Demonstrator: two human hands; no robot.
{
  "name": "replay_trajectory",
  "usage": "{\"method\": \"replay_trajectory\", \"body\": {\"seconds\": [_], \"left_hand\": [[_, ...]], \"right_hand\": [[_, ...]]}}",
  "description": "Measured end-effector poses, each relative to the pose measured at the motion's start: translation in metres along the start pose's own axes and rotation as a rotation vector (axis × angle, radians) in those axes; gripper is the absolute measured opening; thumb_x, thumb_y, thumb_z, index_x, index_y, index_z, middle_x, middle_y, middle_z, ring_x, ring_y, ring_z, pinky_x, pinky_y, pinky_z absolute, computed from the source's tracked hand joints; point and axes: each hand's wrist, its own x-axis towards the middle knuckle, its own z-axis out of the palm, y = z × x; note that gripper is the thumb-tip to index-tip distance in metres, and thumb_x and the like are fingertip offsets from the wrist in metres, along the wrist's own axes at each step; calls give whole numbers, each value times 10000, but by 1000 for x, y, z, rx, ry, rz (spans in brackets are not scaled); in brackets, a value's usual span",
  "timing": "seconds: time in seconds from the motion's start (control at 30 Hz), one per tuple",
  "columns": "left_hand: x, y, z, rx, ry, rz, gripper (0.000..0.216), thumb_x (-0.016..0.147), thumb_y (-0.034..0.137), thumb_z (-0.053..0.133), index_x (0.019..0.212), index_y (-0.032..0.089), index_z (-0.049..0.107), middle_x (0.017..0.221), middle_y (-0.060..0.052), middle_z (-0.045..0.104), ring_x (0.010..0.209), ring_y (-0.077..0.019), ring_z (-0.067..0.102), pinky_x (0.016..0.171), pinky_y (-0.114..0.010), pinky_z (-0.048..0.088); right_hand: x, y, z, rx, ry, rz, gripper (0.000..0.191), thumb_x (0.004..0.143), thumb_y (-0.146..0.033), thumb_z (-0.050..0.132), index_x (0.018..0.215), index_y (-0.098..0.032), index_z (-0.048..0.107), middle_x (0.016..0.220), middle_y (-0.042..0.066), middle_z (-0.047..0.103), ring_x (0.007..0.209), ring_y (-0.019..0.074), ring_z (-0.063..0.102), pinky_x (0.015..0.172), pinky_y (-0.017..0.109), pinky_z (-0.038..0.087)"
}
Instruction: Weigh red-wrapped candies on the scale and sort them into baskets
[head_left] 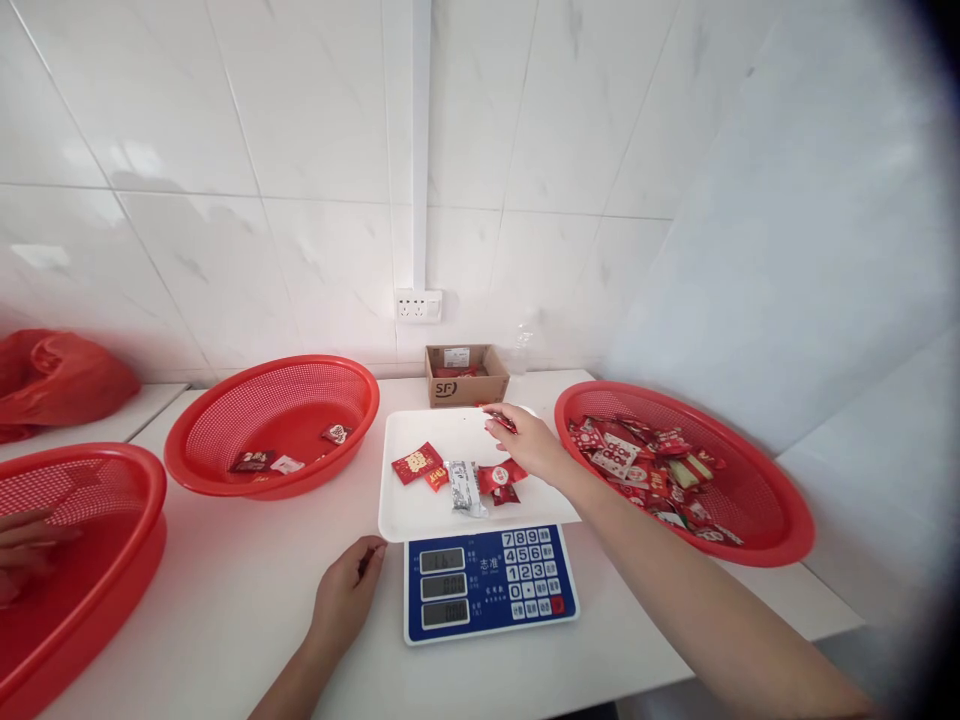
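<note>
My right hand (529, 440) is over the right part of the white weighing tray (405, 510), its fingers closed on a small red-wrapped packet (501, 421). Lying on the tray are a red and gold packet (418, 463), a silver-white packet (466, 488), a red packet with a white round mark (501, 476) and a few smaller red ones. My left hand (349, 590) rests on the table with curled fingers, close to the tray's front left corner. Whatever may be inside its fingers is hidden. Under the tray is a blue digital scale (491, 585) with displays and keys.
At right, a red basket (780, 520) holds many packets; another red basket (217, 440) at left has several. A person's hand (30, 545) is inside the far-left red basket (127, 560). Behind the tray stand a small cardboard box (469, 393) and a clear bottle (525, 345).
</note>
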Motion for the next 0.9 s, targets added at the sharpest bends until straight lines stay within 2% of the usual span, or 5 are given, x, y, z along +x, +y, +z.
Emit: {"method": "replay_trajectory", "body": {"seconds": [0.37, 0.53, 0.73, 0.83, 0.9], "left_hand": [[-1, 1, -1, 4, -3, -17, 250, 818, 411, 433, 880, 242, 606, 820, 0, 685, 732, -185, 629, 663, -291, 469], [0, 0, 0, 23, -8, -17, 254, 821, 412, 426, 878, 243, 607, 818, 4, 685, 737, -182, 631, 662, -285, 470], [0, 1, 0, 52, -24, -5, 258, 830, 409, 408, 889, 244, 598, 835, 4, 686, 751, -181, 629, 677, -286, 469], [0, 2, 0, 52, 1, 5, 254, 823, 404, 420, 876, 241, 607, 818, 7, 687, 733, -177, 631, 665, -281, 472], [0, 2, 0, 52, 6, 13, 252, 829, 399, 416, 878, 238, 604, 816, 9, 684, 732, -171, 630, 669, -276, 473]], "right_hand": [[2, -7, 9, 121, -106, 33, 308, 868, -312, 427, 1137, -216, 540, 1171, 72, 557, 971, 175, 579, 641, 269, 559], [-3, -8, 5, -136, -61, -134, 335, 886, -313, 405, 1178, -202, 526, 1180, 72, 586, 1056, 191, 549, 913, 382, 440], [-16, -24, 20, -293, -402, -435, 377, 922, -351, 343, 1250, -249, 498, 1253, 57, 550, 1225, 221, 419, 1009, 418, 316], [-20, -31, 35, -375, -503, -485, 383, 934, -367, 311, 1269, -290, 478, 1284, 29, 532, 1309, 239, 300, 1062, 486, 181], [-24, -34, 41, -403, -533, -497, 384, 934, -370, 312, 1266, -280, 484, 1276, 36, 541, 1301, 241, 315, 1070, 495, 141]]}}
